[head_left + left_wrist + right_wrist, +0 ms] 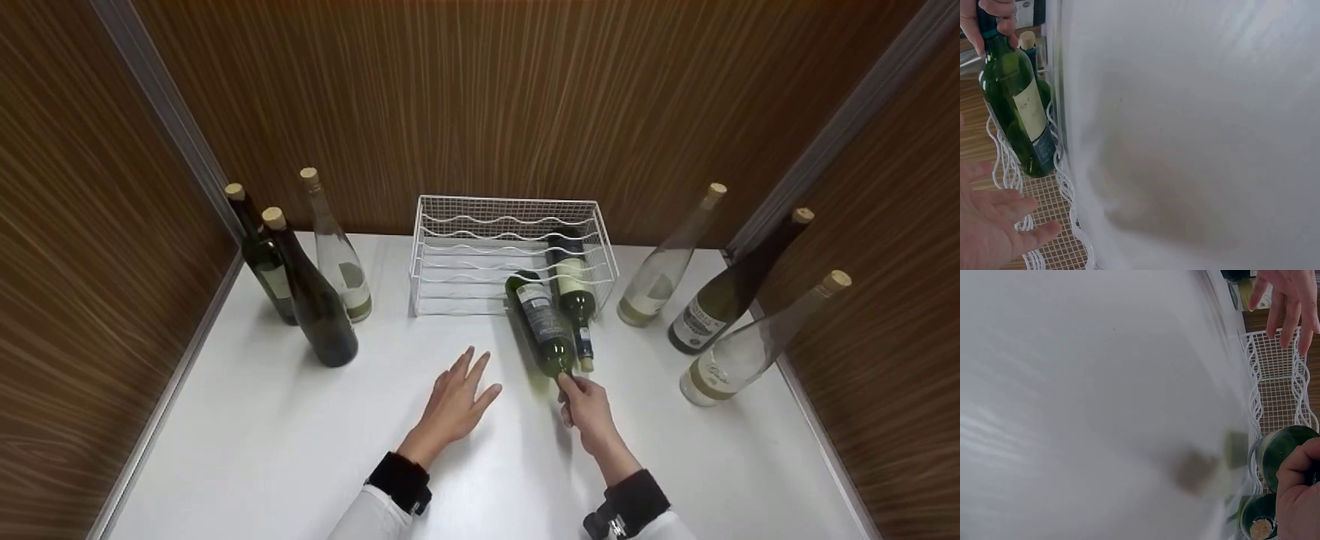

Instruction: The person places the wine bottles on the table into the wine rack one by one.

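My right hand [586, 409] grips a green wine bottle [541, 319] by its neck. The bottle slants base-first toward the front of a white wire rack [415, 274], its label facing up and its base overlapping the rack's front edge in the head view. Beside it, a second green wine bottle [571, 276] lies in the rack's right end, its corked neck sticking out toward me. To the left of the held bottle, my left hand [451, 401] hovers with fingers spread and touches nothing. In the left wrist view, the held bottle's pale label [1030, 109] shows.
On the left stand two dark corked bottles [319, 319] and a clear one [349, 277]. On the right are two clear bottles [652, 281] and a dark bottle [709, 315] between them. Wood-grain panels [375, 97] enclose the white tabletop [247, 442] at the back and sides.
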`<state>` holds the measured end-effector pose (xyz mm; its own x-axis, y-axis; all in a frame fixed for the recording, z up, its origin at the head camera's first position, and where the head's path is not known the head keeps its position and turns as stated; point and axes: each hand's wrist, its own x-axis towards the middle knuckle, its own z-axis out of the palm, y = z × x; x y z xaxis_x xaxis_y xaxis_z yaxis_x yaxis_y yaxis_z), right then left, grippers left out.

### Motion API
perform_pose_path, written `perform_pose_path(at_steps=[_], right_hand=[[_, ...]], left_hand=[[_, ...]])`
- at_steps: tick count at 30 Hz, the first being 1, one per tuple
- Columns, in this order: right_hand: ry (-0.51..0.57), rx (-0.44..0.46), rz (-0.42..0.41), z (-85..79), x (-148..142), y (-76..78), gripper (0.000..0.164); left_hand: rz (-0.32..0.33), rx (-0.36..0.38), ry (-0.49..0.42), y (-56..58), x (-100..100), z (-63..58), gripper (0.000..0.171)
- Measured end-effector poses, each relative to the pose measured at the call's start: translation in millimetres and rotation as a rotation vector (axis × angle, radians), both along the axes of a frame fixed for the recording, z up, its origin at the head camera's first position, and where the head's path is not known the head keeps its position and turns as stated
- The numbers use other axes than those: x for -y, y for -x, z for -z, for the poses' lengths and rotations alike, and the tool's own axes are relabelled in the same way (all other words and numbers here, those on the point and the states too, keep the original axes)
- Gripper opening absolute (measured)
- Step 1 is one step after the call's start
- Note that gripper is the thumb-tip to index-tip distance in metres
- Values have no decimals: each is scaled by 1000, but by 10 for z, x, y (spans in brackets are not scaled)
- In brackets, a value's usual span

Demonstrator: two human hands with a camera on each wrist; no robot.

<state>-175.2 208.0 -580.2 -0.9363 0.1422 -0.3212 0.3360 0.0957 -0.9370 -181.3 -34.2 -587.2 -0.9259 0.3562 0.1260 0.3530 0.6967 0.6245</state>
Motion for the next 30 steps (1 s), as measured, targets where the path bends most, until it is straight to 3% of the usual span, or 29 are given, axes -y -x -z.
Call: perform_pose_path(at_steps=[13, 30], right_hand=[[15, -26, 42, 108, 186, 165, 36], [-7, -88, 64, 202, 304, 439, 36]], left_hand=[[5, -24, 13, 14, -44, 3, 64], [8, 31, 29, 17, -66, 20, 65]])
